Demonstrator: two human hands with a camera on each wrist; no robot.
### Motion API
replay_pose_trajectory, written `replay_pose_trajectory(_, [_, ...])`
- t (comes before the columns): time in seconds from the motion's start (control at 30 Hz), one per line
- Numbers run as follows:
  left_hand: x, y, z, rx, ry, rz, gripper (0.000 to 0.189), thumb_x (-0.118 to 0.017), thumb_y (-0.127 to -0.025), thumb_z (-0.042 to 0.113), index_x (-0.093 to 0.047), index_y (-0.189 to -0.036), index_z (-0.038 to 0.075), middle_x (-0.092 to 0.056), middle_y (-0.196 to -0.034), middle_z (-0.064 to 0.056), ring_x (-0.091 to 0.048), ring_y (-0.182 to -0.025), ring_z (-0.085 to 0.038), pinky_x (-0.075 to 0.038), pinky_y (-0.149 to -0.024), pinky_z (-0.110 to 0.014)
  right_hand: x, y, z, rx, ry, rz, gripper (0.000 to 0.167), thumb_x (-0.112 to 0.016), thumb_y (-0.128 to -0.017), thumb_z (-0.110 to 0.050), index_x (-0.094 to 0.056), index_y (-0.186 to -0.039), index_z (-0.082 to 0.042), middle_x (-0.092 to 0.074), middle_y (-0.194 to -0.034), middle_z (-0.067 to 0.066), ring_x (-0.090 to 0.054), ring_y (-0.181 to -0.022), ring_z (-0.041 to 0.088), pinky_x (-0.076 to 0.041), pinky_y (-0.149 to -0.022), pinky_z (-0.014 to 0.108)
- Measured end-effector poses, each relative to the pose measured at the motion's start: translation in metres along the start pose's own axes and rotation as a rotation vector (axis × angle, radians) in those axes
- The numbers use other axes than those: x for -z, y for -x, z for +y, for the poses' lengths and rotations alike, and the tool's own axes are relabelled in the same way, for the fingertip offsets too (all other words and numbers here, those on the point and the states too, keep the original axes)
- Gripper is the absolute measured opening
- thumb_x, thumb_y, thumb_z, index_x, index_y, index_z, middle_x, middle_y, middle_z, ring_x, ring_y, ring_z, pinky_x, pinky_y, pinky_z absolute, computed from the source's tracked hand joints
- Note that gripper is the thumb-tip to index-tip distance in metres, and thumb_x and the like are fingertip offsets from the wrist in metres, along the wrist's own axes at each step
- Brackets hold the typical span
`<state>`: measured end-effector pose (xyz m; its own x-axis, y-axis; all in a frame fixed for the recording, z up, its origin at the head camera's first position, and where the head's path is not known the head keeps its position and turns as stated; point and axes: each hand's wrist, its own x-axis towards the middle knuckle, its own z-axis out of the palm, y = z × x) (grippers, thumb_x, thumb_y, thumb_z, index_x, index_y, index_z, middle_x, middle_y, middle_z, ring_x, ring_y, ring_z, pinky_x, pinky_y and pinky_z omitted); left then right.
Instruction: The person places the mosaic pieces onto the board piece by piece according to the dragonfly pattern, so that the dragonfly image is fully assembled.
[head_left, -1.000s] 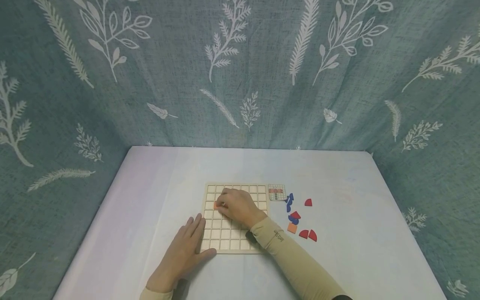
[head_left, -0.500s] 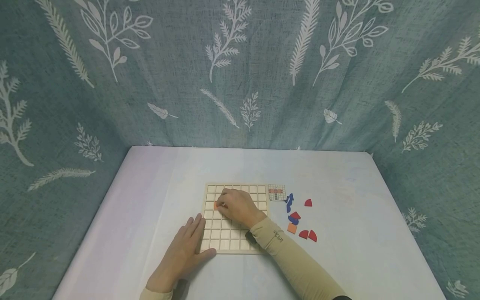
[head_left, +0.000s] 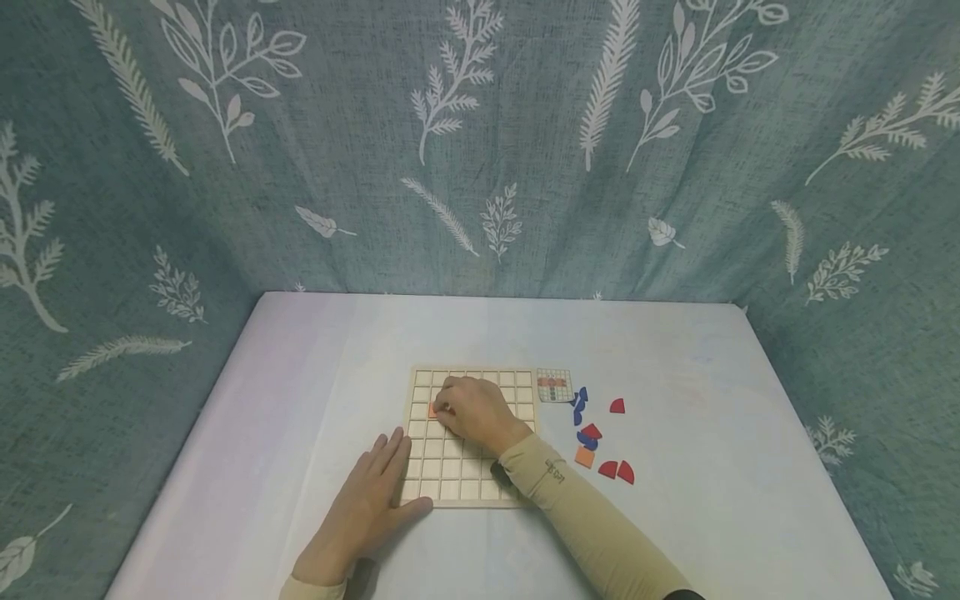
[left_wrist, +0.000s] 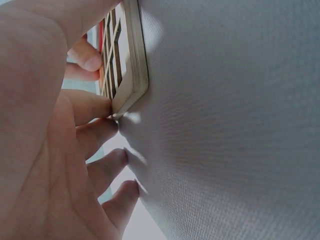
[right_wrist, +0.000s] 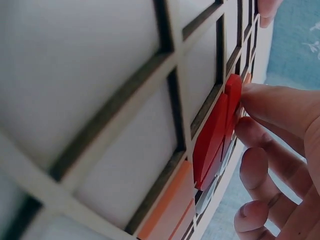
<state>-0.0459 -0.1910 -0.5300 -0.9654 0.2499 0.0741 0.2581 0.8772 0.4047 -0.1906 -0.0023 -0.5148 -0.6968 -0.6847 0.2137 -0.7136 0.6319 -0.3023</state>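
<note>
My left hand is nearest to me, with its fingers spread out. The thumb lies on the near edge of the wooden board, and the other fingers reach up by its left side, so I think this hand keeps the board from sliding. The board lies flat on the white bench, and it is full of little squares.

A bit farther off, to the right of the board, are loose bits: red quarter-circle pieces, an orange square and some small blue pieces. A few of them touch or overlap.

My right hand is over the board with its fingers bent. The thumb and a finger seem to pinch a red piece in the grid. An orange piece sits in the grid too. My fingers hide some of this spot.

Past that, just beside the board's far right corner, is a small picture card with a colored pattern.

I think I am setting the red part to match the card. The next move calls for pushing it flat, then letting go gently.
</note>
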Motion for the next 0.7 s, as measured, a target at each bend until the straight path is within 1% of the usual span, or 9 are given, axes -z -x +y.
replay_pose_trajectory(0.3, [0.000,0.000,0.000,0.004,0.002,-0.007,0.093,-0.073,-0.089,0.052,-0.038,-0.153,-0.005,-0.035,-0.158,-0.024,-0.032,-0.144,-0.049,-0.031,-0.115,-0.063,0.000,0.000,-0.001,0.002,0.016,-0.012,0.009,-0.075,-0.093,-0.022,-0.081,-0.098,-0.019,-0.072,-0.094,-0.008,-0.066,-0.077,0.004,-0.053,-0.063,0.015])
replay_pose_trajectory(0.47, [0.002,0.000,0.001,0.006,0.003,-0.010,0.093,-0.072,-0.089,0.054,-0.038,-0.152,-0.005,-0.035,-0.158,-0.024,-0.033,-0.144,-0.049,-0.032,-0.114,-0.063,0.002,0.002,-0.002,0.015,0.017,-0.011,0.010,-0.072,-0.094,-0.022,-0.081,-0.099,-0.020,-0.072,-0.102,-0.006,-0.068,-0.082,0.006,-0.055,-0.065,0.017])
replay_pose_trajectory(0.57, [0.002,0.000,0.001,0.008,0.000,-0.008,0.093,-0.072,-0.089,0.054,-0.039,-0.152,-0.005,-0.036,-0.158,-0.024,-0.033,-0.144,-0.049,-0.032,-0.114,-0.064,0.005,0.005,-0.003,0.033,0.012,0.009,0.012,-0.072,-0.095,-0.022,-0.081,-0.101,-0.020,-0.070,-0.109,-0.004,-0.068,-0.083,0.007,-0.054,-0.063,0.016])
replay_pose_trajectory(0.7, [0.001,0.000,0.001,0.012,-0.001,-0.010,0.093,-0.072,-0.089,0.054,-0.039,-0.152,-0.005,-0.036,-0.158,-0.024,-0.033,-0.144,-0.048,-0.032,-0.115,-0.063,0.008,0.012,-0.005,0.054,0.019,0.070,0.014,-0.073,-0.095,-0.024,-0.080,-0.105,-0.019,-0.068,-0.113,-0.002,-0.065,-0.077,0.005,-0.049,-0.057,0.013])
